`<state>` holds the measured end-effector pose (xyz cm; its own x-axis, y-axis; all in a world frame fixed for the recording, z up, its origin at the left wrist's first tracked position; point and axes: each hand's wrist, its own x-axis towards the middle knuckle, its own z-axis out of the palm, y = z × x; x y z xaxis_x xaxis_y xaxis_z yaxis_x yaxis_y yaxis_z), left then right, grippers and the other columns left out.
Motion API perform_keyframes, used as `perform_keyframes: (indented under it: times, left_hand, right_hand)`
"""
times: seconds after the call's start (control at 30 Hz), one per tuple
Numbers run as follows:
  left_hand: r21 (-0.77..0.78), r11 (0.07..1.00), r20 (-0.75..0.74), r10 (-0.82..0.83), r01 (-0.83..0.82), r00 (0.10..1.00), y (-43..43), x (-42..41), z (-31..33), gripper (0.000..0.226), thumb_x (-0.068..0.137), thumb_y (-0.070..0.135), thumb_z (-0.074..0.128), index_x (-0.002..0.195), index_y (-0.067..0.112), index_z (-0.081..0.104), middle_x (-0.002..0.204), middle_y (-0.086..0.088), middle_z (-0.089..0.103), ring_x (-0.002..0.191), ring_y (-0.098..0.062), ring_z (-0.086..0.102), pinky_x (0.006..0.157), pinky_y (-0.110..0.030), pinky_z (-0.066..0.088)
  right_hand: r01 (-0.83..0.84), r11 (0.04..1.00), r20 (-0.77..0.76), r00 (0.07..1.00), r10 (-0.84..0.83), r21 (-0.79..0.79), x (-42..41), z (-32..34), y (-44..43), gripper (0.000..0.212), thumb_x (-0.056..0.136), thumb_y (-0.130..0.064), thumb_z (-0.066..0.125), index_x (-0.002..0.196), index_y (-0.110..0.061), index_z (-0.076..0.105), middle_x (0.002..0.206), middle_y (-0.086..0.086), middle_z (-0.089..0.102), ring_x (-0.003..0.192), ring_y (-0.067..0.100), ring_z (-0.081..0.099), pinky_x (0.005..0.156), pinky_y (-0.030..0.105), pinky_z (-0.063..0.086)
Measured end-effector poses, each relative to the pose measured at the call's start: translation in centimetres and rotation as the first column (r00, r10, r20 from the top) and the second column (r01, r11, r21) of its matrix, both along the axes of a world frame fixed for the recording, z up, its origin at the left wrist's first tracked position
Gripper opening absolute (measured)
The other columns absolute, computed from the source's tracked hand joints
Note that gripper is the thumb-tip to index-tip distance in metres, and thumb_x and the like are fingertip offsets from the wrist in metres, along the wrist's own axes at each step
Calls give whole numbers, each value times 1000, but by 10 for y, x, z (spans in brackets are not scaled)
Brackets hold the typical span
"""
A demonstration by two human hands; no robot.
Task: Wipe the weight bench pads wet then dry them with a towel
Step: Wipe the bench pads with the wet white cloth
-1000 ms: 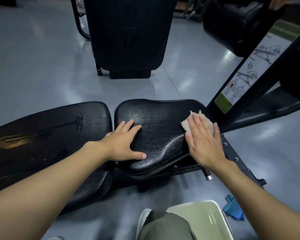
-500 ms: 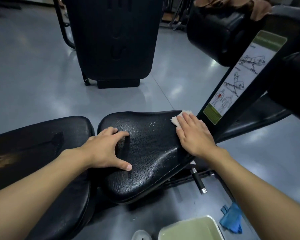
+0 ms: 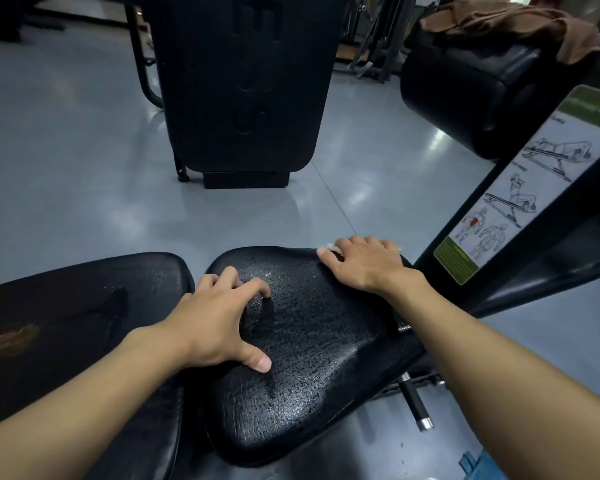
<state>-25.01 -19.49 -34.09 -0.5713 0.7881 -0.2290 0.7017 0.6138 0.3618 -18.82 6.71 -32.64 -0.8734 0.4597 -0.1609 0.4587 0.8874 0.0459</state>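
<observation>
step: wet wipe seemingly underway | right hand [image 3: 364, 268]: fingers are clamping small pale cloth [image 3: 330, 246] at far edge of black textured vinyl seat pad [image 3: 309, 368] | left hand [image 3: 215, 320]: fingers apart, bracing pad | next, likely: dragging cloth nearward

On my screen I see a glossy grey floor [image 3: 66, 161] with a thin seam running across it. On it stands a tall black machine housing [image 3: 243, 81] on a small black base block [image 3: 246, 179], with a curved black tube [image 3: 142, 64] beside its left edge. A slanted black post [image 3: 586, 188] on the right carries a white instruction sticker [image 3: 520, 192] with exercise drawings and green bands, a black pin handle [image 3: 414, 400] with a silver tip pokes out low down, and what may be cable-machine frames [image 3: 371, 39] sit blurred far back.
</observation>
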Motion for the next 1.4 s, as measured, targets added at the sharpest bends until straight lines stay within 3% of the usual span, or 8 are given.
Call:
perform_keyframes:
  times: [0.3,0.47,0.63,0.73,0.83,1.0,1.23,1.4]
  left_hand:
    - [-146,989,-55,-11,3,998,5,5,10,102,52,79,73,136,50,24,115,11,28,122,-19,38,98,-47,41]
    - [-135,987,-2,-90,88,996,35,27,22,109,58,77,74,144,57,10,157,2,16,148,-24,17,112,-57,28]
    - [-192,975,19,-110,112,994,72,69,14,114,59,79,71,141,67,-7,163,3,-20,148,-42,-15,112,-73,8]
    - [-184,979,16,-86,87,996,70,67,12,114,58,80,71,138,70,-9,163,5,-22,149,-38,-16,112,-72,8]
    - [-179,981,20,-76,79,997,71,65,13,114,55,81,72,138,72,-7,163,6,-20,149,-37,-15,112,-72,9]
    - [-164,985,21,-55,58,998,72,67,14,114,53,80,74,137,72,-2,164,7,-15,150,-36,-13,111,-73,11]
    - [-137,988,-19,-70,66,997,64,69,16,110,55,82,69,140,70,1,165,7,-8,152,-31,-5,114,-67,16]
    - [-187,979,-38,-92,84,995,24,61,17,105,50,92,56,139,72,5,164,16,-4,152,-19,2,108,-68,29]
  right_hand:
    - [-15,997,-197,980,1,-71,49,-9,28,69,96,-65,3,147,-32,37,152,1,41,143,25,32,118,45,25]
    - [108,943,-246,950,-190,-314,100,-7,20,68,96,-65,13,157,-34,15,166,-9,8,151,21,10,119,47,22]
    - [67,809,-455,798,-395,-585,151,-28,-18,56,105,-48,25,158,-32,18,165,-14,2,150,6,2,117,24,5]
    - [-29,580,-509,517,-688,-814,150,-25,-13,39,106,-27,35,142,-23,51,152,-10,39,138,5,37,116,24,26]
    - [-25,612,-538,505,-675,-791,139,-27,-10,43,102,-15,40,143,-21,51,150,-11,41,130,-2,40,111,18,28]
    - [15,667,-601,419,-681,-745,138,-53,-27,51,103,-35,46,152,-27,35,159,-11,28,142,6,30,113,23,25]
    - [-45,598,-592,219,-776,-801,135,-80,-72,67,100,-38,32,159,-18,7,166,-3,4,150,7,9,121,25,13]
    - [-80,534,-539,176,-824,-842,129,-72,-57,57,105,-24,37,158,-19,16,163,-6,15,145,6,20,111,17,20]
